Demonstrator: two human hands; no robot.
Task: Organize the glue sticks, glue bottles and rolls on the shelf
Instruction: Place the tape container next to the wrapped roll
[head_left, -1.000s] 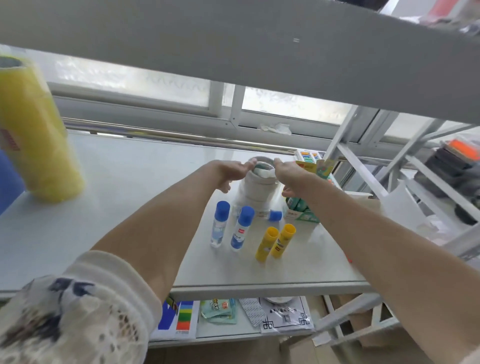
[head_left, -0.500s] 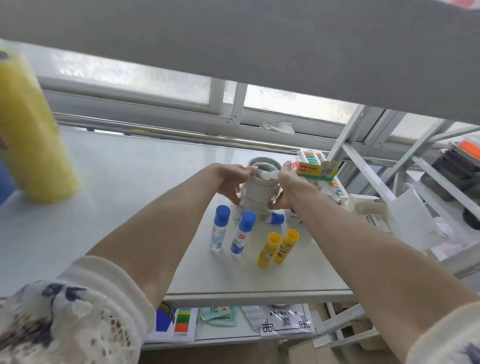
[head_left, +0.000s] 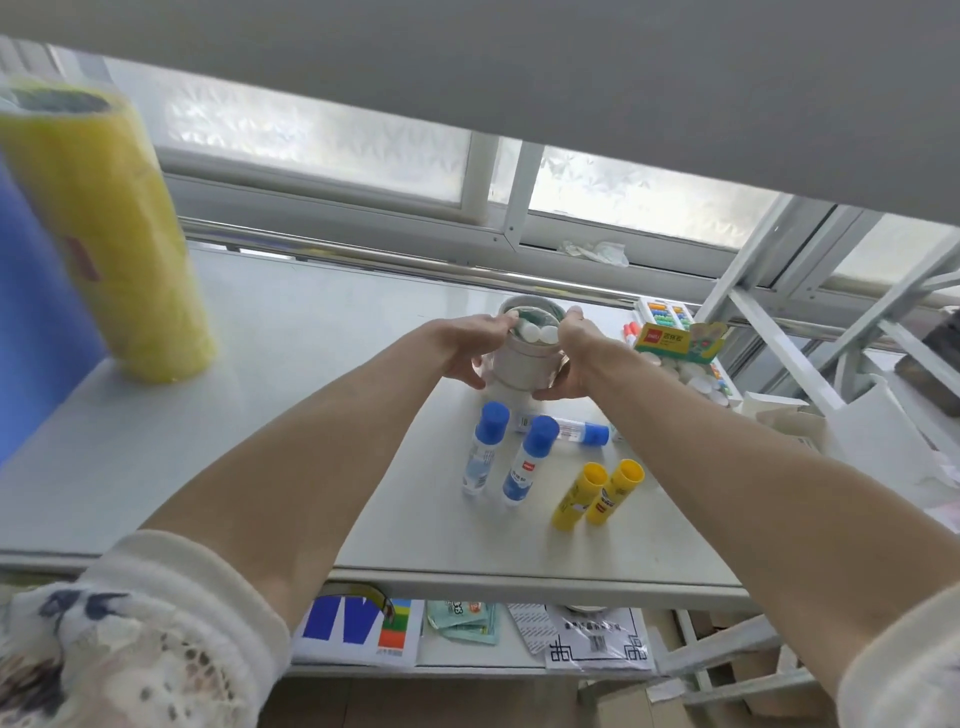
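A stack of beige tape rolls (head_left: 522, 364) stands at the back of the white shelf (head_left: 291, 395), with two white caps (head_left: 540, 333) showing in its hollow top. My left hand (head_left: 467, 345) grips its left side and my right hand (head_left: 582, 353) grips its right side. In front stand two blue-capped glue bottles (head_left: 480, 452) (head_left: 527, 462). A third blue-capped one (head_left: 576, 431) lies on its side behind them. Two yellow glue sticks (head_left: 576, 496) (head_left: 613, 491) stand to the right.
A tall yellow roll (head_left: 104, 234) stands at the shelf's left, beside something blue (head_left: 31, 312). A green-and-red box (head_left: 675, 343) and white items sit at the right. A grey upper shelf (head_left: 519, 78) hangs overhead. Packets and papers (head_left: 597, 639) lie on the lower shelf.
Both hands have slid from the top rim of the roll stack down around its sides. Two white caps now show in its top. The view has tilted slightly.
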